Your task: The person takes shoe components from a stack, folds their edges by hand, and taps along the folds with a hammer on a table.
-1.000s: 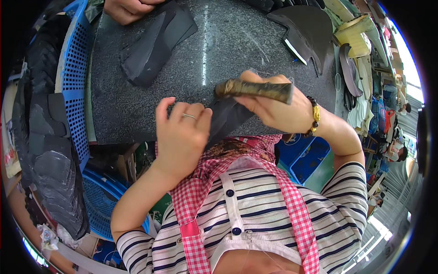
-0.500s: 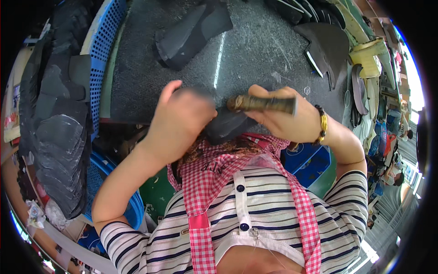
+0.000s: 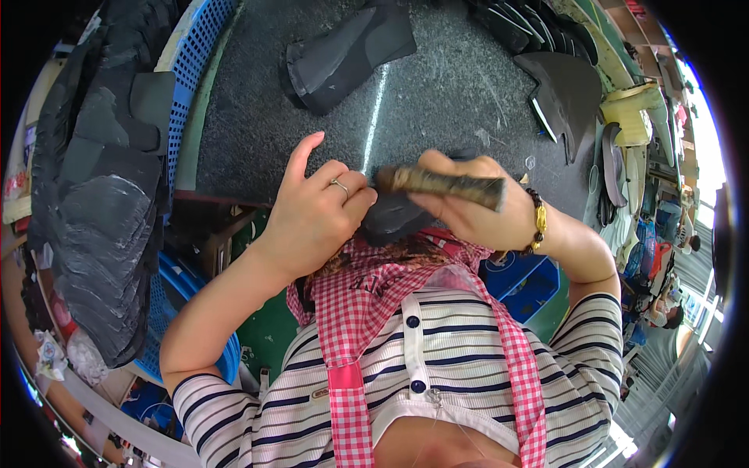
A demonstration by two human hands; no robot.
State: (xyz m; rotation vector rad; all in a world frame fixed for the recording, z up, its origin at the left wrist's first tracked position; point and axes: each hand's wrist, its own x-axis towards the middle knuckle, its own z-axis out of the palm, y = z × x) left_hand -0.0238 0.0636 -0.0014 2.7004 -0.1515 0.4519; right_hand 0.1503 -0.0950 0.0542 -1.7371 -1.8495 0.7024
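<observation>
A curved black sheet piece (image 3: pixel 392 216) lies at the table's near edge, just above my apron. My left hand (image 3: pixel 316 207) is at its left side, index finger raised and the other fingers curled in at the piece's edge; the fingertips are partly hidden. In my right hand (image 3: pixel 484 191) is a short, thick, brown-wrapped tool (image 3: pixel 449 186), lying across the fingers with its pale flat end to the right. The tool's darker left end is blurred, over the black piece, so its exact kind does not show. Further up the table lies another folded black piece (image 3: pixel 351 58).
On the left, a long overlapping stack of black pieces (image 3: pixel 109 203) runs beside a blue perforated basket (image 3: pixel 195 70). More dark cut pieces (image 3: pixel 566 97) lie at the far right, near a yellowish container (image 3: pixel 628 117). Below the table stands a blue bin (image 3: pixel 527 281).
The tool's left end has shifted a little left and its right end dips slightly lower. My left hand has turned, its curled fingers now showing clearly. The whole view has shifted slightly.
</observation>
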